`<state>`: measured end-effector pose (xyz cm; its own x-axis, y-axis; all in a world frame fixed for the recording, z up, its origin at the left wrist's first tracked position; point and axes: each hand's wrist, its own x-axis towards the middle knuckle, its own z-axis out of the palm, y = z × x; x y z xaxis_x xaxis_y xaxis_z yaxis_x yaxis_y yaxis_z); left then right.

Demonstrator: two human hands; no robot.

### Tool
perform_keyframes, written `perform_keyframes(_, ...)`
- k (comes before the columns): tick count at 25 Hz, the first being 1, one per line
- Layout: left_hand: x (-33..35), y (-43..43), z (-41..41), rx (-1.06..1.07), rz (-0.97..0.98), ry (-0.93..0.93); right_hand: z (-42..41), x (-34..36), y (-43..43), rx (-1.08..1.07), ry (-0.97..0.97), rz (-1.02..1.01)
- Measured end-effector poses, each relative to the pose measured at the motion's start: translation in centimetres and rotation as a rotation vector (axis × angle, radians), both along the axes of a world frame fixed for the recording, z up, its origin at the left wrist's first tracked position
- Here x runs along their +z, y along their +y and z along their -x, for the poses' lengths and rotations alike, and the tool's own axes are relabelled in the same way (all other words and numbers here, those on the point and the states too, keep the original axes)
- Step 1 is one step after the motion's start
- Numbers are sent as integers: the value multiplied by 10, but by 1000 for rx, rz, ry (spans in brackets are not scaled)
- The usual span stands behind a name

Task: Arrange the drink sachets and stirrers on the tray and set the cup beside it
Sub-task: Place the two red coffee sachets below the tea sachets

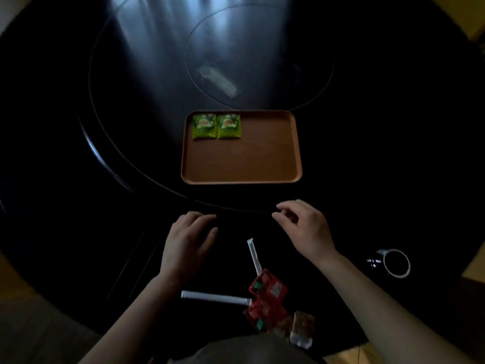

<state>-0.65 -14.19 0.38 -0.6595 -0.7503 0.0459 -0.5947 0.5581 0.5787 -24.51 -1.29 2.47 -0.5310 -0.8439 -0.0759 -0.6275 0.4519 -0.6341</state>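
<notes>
A brown tray (262,158) lies on the dark round table, with two green sachets (204,126) (228,126) side by side in its far left corner. Near the table's front edge lie two white wrapped stirrers (254,256) (215,297), red sachets (265,295) and a brown sachet (303,327). A dark cup with a white rim (396,263) stands at the right. My left hand (187,243) hovers in front of the tray with relaxed fingers and holds nothing. My right hand (304,229) hovers beside it, fingers loosely curled, empty.
A glass turntable (262,56) occupies the table's centre, with a pale reflection on it. The table's curved front edge runs close to my body. Wooden floor (15,271) shows at the corners.
</notes>
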Motion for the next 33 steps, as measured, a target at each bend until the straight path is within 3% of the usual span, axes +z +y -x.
perform_keyframes(5,-22,81,-32,-82,-111,-114,-31,-26,91,36,-69,-271)
perform_keyframes(9,-26,114,-10,-200,-151,-287,-50,-32,126,75,-60,-359)
perform_keyframes(16,-29,130,37,76,-309,-425,-71,-38,134,130,-87,-448)
perform_keyframes(21,-22,120,29,303,-606,-189,-91,-44,132,65,-52,-454)
perform_keyframes(26,-1,98,-11,508,-720,59,-99,-49,119,169,157,-461)
perform_keyframes(33,3,95,-23,567,-789,151,-90,-46,114,-11,-146,-450)
